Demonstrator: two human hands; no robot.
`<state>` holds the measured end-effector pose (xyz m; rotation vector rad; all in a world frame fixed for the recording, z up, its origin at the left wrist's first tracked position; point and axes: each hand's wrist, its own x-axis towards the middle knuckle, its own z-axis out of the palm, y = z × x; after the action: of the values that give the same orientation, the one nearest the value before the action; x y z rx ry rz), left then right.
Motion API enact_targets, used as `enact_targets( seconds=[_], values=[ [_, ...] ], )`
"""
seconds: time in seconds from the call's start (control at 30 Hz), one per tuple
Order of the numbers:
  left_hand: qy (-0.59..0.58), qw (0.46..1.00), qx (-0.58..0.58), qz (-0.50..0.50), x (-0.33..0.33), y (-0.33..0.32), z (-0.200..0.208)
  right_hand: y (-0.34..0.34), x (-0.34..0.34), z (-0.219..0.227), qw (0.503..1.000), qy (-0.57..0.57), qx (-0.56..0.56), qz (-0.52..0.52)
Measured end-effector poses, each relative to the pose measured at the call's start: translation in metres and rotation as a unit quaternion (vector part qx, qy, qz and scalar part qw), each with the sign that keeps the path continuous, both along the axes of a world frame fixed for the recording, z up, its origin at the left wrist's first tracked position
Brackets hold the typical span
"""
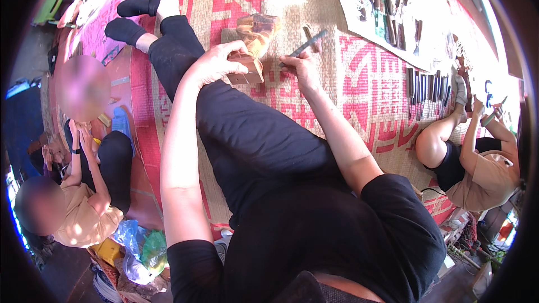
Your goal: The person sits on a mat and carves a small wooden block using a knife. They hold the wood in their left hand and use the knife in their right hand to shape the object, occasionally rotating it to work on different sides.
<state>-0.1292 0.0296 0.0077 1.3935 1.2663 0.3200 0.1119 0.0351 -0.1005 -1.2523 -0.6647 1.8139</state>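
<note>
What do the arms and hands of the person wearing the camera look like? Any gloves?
No gloves: the left hand and right hand are bare. Short black sleeves, left and right, cover the upper arms, and the forearms are uncovered. I see no watch on either wrist. Rings are too small to tell.

The mat (314, 104) is straw-coloured, patterned with bold red geometric figures. Over it, the carving (258, 31) is honey-yellow streaked with brown, the block (247, 76) reddish brown and the tool (313, 42) dark grey. Left of the mat, a cloth (115, 8) is pink and a slipper (120, 123) light blue. The trousers (252, 129) across the mat are plain black.
</note>
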Motion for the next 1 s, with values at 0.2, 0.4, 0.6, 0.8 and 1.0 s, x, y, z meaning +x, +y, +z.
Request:
enact_targets(
  seconds=[0.2, 0.4, 0.6, 0.8, 1.0],
  values=[
    [-0.020, 1.000, -0.008, 0.022, 0.001, -0.001, 0.003, 0.007, -0.021, 0.020, 0.997, 0.032, 0.063, 0.007],
    [-0.031, 0.999, -0.001, 0.039, -0.002, -0.014, 0.007, 0.008, -0.047, 0.037, 0.998, 0.032, 0.039, 0.044],
    [0.050, 0.988, 0.141, -0.039, 0.001, 0.003, 0.002, 0.020, -0.045, 0.013, 0.999, 0.025, 0.046, 0.014],
    [0.057, 0.991, 0.118, -0.020, -0.001, -0.010, 0.012, 0.008, -0.052, 0.027, 0.995, 0.013, 0.095, 0.026],
    [0.068, 0.991, 0.116, -0.023, 0.000, -0.006, 0.011, 0.004, -0.056, 0.019, 0.979, -0.069, 0.186, 0.035]
  ],
)
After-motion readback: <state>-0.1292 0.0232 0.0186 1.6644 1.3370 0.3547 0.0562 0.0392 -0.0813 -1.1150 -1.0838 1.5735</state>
